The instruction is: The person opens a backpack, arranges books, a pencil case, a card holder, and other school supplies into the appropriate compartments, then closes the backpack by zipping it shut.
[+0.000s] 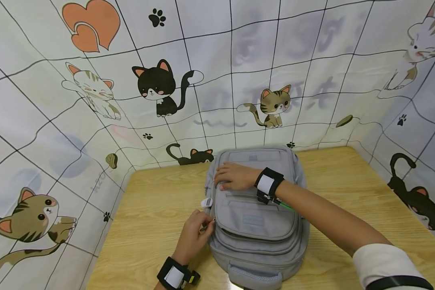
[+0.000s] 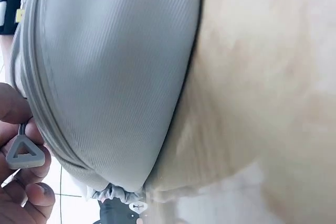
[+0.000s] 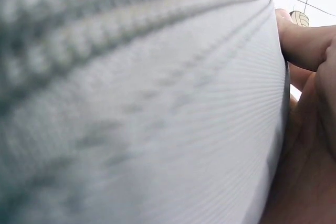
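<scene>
A grey backpack (image 1: 261, 211) lies on the table, its carry handle (image 1: 254, 278) toward me. At its left side my left hand (image 1: 193, 233) pinches a zipper pull on the front compartment's seam. The pull's grey triangular tab (image 2: 25, 153) hangs beside the fingers in the left wrist view. My right hand (image 1: 239, 176) rests on the upper front of the backpack, fingers reaching to its left edge. Close grey fabric fills much of the right wrist view, with the thumb (image 3: 302, 38) against its edge. A white tag (image 1: 206, 202) sticks out at the left side between the hands.
The wooden table (image 1: 152, 217) extends to both sides of the backpack. Behind it and on both sides hangs a white grid-patterned cloth (image 1: 217, 92) printed with cartoon cats. Both wrists wear black bands with small cameras.
</scene>
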`<state>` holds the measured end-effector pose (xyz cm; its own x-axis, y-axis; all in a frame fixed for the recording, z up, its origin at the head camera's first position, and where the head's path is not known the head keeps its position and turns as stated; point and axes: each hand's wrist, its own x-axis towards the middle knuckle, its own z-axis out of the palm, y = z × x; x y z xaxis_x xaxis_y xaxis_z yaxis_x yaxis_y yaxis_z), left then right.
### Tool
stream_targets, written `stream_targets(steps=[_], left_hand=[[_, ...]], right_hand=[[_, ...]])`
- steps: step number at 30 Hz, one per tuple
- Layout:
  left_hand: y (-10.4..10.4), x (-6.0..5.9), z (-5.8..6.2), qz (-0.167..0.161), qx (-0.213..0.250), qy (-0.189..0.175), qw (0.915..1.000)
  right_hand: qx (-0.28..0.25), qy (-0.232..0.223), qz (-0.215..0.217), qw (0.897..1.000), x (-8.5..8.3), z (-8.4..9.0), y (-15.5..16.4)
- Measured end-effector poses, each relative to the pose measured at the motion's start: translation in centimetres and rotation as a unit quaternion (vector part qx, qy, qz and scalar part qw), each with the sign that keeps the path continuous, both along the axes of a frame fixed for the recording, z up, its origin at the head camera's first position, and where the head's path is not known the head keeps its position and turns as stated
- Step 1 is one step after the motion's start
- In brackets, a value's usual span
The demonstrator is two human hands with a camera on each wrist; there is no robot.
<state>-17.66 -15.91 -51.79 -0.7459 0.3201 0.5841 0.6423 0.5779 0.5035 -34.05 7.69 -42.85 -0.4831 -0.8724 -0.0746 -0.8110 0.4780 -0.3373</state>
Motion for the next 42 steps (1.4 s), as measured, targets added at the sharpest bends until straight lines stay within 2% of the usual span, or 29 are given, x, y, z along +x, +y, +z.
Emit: stream_targets(steps=[6, 8, 17, 22, 26, 29, 33, 35, 38, 40, 42], left_hand=[[0.1, 1.5, 0.0, -0.010, 0.001, -0.037, 0.9992], [0.2, 1.8, -0.1, -0.016, 0.001, -0.039, 0.9991], [0.8, 2.1, -0.1, -0.073, -0.007, 0.024, 0.9970], [1.6, 2.4, 0.3, -0.094, -0.029, 0.045, 0.9942], [2.4, 3.1, 0.4, -0.107, -0.054, 0.050, 0.9915], [2.3, 3.7, 0.5, -0.103, -0.054, 0.020, 0.9930], [1.2, 4.7, 1.3, -0.107, -0.012, -0.034, 0.9936], [0.8, 4.9, 1.8, -0.110, 0.014, -0.048, 0.9927], [0.7, 4.8, 2.5, -0.114, 0.034, -0.059, 0.9912], [1.1, 4.5, 2.8, -0.120, 0.036, -0.062, 0.9902], [1.6, 4.2, 2.8, -0.129, 0.036, -0.060, 0.9892]], right_hand=[[-0.004, 0.001, 0.009, 1.000, -0.7, -0.7, 0.2], [-0.002, 0.009, 0.010, 1.000, -0.9, -1.0, 0.2], [-0.013, -0.005, 0.013, 1.000, -0.2, 0.4, 0.1], [-0.009, 0.001, 0.008, 1.000, -0.1, 0.6, 0.2], [-0.013, 0.022, 0.013, 1.000, 0.3, 0.3, 0.2], [-0.027, 0.050, -0.001, 0.998, 2.1, 1.2, 0.3], [-0.077, 0.095, -0.040, 0.992, 7.2, 2.1, 0.7], [-0.104, 0.096, -0.053, 0.988, 10.2, 1.6, 1.0], [-0.124, 0.065, -0.058, 0.988, 14.1, -0.3, 1.2], [-0.133, 0.037, -0.066, 0.988, 16.0, -1.7, 1.2], [-0.148, 0.031, -0.078, 0.985, 17.1, -2.8, 1.1]])
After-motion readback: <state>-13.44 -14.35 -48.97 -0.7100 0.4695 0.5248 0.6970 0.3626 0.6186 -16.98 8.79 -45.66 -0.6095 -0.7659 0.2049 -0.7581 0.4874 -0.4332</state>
